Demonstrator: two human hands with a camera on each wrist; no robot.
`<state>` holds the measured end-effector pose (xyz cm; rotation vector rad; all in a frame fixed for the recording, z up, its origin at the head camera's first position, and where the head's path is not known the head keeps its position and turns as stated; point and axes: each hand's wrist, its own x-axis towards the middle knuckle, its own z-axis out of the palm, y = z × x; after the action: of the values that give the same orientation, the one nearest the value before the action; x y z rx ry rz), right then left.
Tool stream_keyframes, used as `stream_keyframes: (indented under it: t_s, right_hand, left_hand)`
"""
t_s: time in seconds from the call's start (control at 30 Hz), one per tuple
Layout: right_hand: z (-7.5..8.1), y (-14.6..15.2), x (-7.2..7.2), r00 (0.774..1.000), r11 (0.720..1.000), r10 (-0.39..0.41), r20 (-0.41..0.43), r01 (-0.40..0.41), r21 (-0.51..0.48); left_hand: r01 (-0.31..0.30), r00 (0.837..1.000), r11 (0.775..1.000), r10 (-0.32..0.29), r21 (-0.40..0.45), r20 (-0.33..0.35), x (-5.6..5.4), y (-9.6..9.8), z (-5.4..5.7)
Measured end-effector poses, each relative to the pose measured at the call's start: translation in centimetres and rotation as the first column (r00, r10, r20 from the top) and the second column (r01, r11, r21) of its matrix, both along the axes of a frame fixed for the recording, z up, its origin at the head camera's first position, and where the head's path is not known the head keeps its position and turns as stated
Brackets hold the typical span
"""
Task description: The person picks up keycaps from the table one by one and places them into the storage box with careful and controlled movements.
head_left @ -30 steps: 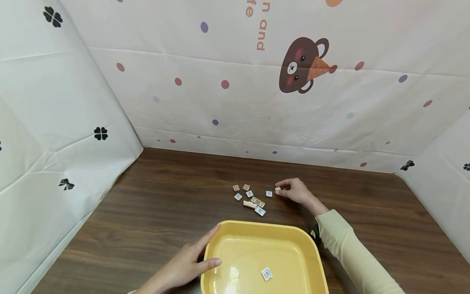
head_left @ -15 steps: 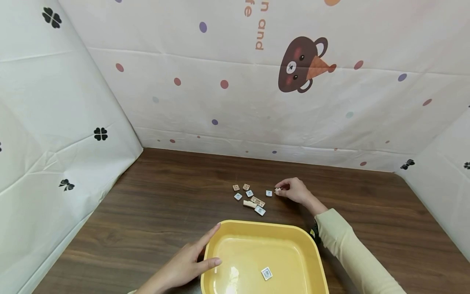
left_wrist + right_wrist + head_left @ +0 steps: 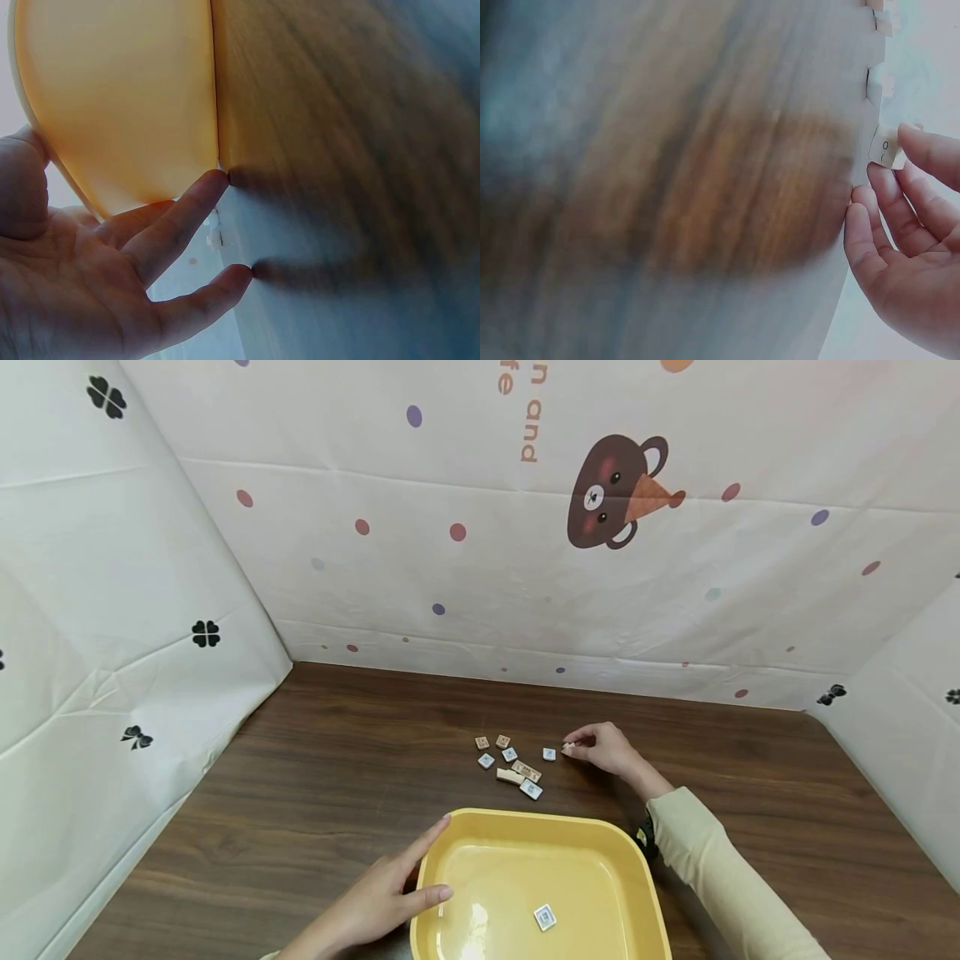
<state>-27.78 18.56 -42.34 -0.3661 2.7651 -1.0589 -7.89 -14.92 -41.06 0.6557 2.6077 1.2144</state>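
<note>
Currently, head: right hand (image 3: 603, 752) pinching one tile (image 3: 567, 748) between thumb and finger, beyond the tray (image 3: 532, 816), beside a loose tile (image 3: 549, 754); left hand (image 3: 382, 893) loosely spread, straddling tray rim. Left wrist: two fingertips (image 3: 217, 180) meeting surface (image 3: 352, 90); light steadying should suffice. Right wrist: marked tile, narrowly pinched; gentle, even grip advisable.

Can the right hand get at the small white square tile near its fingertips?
Probably yes: the small white square tile lies uncovered close to the bare right hand, though the small cream block pinched there might need releasing first.
</note>
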Motion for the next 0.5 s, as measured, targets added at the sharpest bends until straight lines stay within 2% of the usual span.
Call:
stream_keyframes:
  t_s: [0.5]
  right_hand:
    - [1.2, 0.9, 0.9, 0.999, 0.99, -0.028, 0.029, 0.032, -0.135]
  left_hand:
    - [0.001, 1.0, 1.0, -0.001, 0.012, 0.018, 0.0, 0.0, -0.1]
